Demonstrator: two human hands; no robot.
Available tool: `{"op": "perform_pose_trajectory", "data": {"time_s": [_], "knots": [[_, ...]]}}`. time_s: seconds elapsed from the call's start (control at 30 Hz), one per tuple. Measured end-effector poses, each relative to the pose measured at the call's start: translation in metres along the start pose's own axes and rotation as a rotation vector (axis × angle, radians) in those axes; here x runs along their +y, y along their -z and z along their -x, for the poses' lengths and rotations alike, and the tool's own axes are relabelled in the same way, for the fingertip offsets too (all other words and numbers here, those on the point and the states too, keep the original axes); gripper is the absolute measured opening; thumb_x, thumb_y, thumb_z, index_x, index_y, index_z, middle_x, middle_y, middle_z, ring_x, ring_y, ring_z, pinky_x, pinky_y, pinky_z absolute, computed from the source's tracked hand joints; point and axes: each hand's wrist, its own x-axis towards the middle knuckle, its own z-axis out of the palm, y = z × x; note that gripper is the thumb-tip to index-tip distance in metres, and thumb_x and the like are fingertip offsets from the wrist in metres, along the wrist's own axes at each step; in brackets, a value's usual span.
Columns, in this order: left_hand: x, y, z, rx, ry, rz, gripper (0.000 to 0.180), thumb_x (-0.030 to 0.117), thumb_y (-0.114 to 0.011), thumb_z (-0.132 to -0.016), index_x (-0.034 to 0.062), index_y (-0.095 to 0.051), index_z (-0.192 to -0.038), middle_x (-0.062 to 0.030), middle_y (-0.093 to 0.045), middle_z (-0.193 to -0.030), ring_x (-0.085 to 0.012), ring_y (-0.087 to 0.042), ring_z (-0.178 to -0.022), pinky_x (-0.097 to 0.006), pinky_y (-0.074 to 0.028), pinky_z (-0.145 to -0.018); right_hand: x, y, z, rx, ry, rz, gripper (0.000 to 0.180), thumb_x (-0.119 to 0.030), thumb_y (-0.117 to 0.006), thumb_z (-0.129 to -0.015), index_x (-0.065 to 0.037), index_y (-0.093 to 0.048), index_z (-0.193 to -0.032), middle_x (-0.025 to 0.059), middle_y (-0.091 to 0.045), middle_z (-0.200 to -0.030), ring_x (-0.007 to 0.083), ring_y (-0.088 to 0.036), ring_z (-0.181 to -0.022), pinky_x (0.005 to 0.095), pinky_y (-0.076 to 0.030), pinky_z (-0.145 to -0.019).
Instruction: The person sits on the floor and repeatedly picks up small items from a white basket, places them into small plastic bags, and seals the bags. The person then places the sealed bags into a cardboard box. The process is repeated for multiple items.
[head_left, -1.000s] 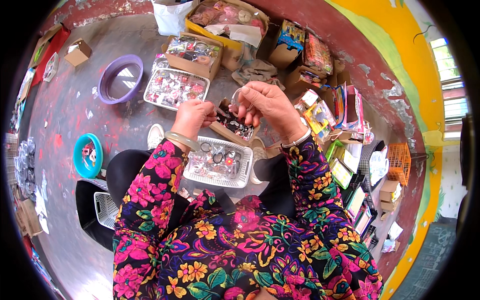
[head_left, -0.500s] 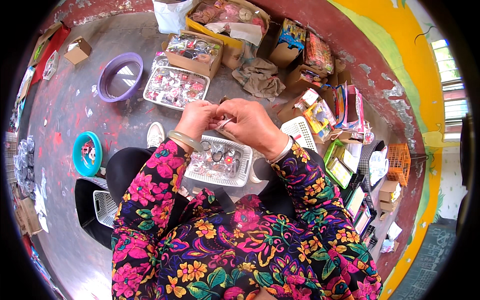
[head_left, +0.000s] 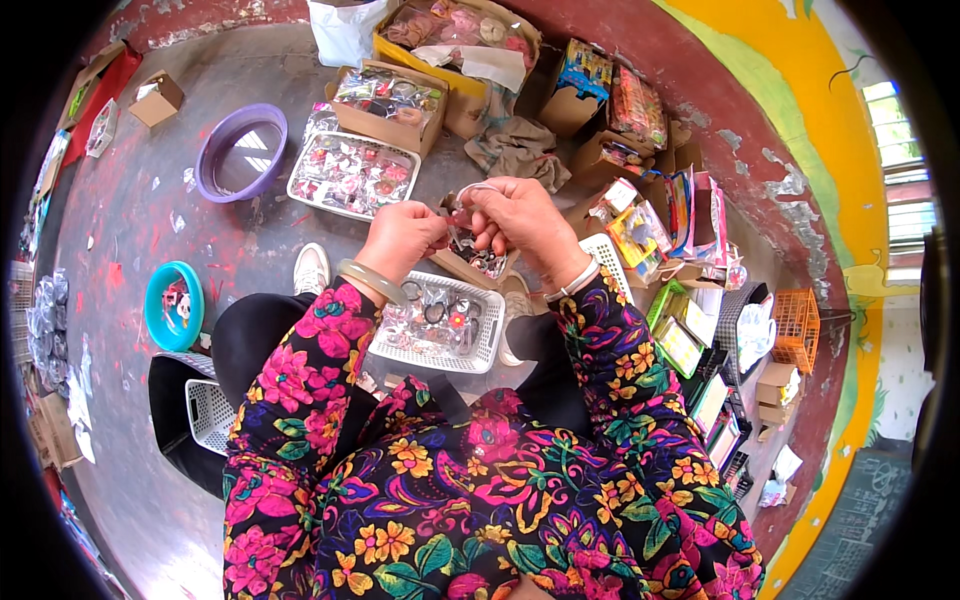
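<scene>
White slotted basket [head_left: 440, 330] of small trinkets sits on lap. Just above it, left hand [head_left: 400, 238] & right hand [head_left: 520, 222] meet, fingers pinched together on a small clear packet [head_left: 462, 200]; contents too small to tell. Beyond, on stained concrete floor [head_left: 150, 230]: trinket tray [head_left: 352, 175], purple basin [head_left: 240, 152], cardboard boxes [head_left: 385, 100] by red wall [head_left: 720, 110].

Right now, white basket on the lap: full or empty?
Partly full. The white basket holds small clear packets and rings across its floor, below the left hand and right hand.
</scene>
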Motion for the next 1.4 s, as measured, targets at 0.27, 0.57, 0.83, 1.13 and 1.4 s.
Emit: {"op": "perform_pose_trajectory", "data": {"time_s": [0.27, 0.57, 0.83, 1.13, 1.4], "knots": [[-0.002, 0.002, -0.004, 0.119, -0.036, -0.030, 0.016, 0.009, -0.062, -0.072, 0.0000, -0.056, -0.061, -0.0053, -0.058, -0.057, -0.0093, -0.052, -0.050, -0.022, -0.041, -0.046, 0.008, -0.004, -0.005, 0.195, 0.407, 0.241, 0.024, -0.015, -0.064, -0.076, -0.003, -0.061, -0.096, -0.0010, -0.055, -0.065, 0.0050, -0.051, -0.058, 0.0206, -0.041, -0.049], [-0.006, 0.005, -0.007, 0.088, -0.043, -0.071, 0.012, 0.007, -0.061, -0.071, -0.0008, -0.058, -0.062, -0.0047, -0.058, -0.057, -0.0091, -0.053, -0.051, -0.022, -0.042, -0.048, 0.016, -0.009, -0.003, 0.044, 0.531, 0.755, 0.023, -0.024, -0.071, -0.065, -0.004, -0.067, -0.076, 0.0113, -0.055, -0.077, 0.0244, -0.054, -0.076, 0.0332, -0.044, -0.065], [-0.007, 0.003, -0.005, 0.034, -0.028, -0.073, 0.014, 0.010, -0.058, -0.074, -0.0019, -0.060, -0.066, -0.0051, -0.060, -0.061, -0.0091, -0.054, -0.054, -0.022, -0.043, -0.050, 0.023, -0.003, -0.011, 0.147, 0.483, 0.529, 0.014, -0.013, -0.064, -0.069, -0.001, -0.067, -0.076, 0.0083, -0.057, -0.072, 0.0194, -0.054, -0.074, 0.0288, -0.043, -0.065], [-0.011, 0.004, -0.005, 0.014, -0.128, -0.191, 0.023, 0.017, -0.056, -0.076, -0.0018, -0.061, -0.063, -0.0052, -0.059, -0.061, -0.0085, -0.052, -0.053, -0.024, -0.042, -0.050, 0.025, 0.001, -0.017, 0.222, 0.493, 0.592, 0.017, -0.017, -0.062, -0.070, -0.002, -0.067, -0.077, 0.0126, -0.059, -0.074, 0.0243, -0.057, -0.072, 0.0321, -0.044, -0.064], [0.007, -0.004, 0.007, 0.329, -0.944, -1.041, 0.016, 0.013, -0.058, -0.067, -0.0005, -0.062, -0.061, -0.0142, -0.062, -0.075, -0.0283, -0.057, -0.077, -0.036, -0.046, -0.067, 0.024, 0.005, -0.016, 0.256, 0.539, 0.721, 0.018, -0.018, -0.059, -0.070, -0.003, -0.066, -0.075, 0.0148, -0.058, -0.075, 0.0297, -0.057, -0.070, 0.0368, -0.045, -0.063]]}}
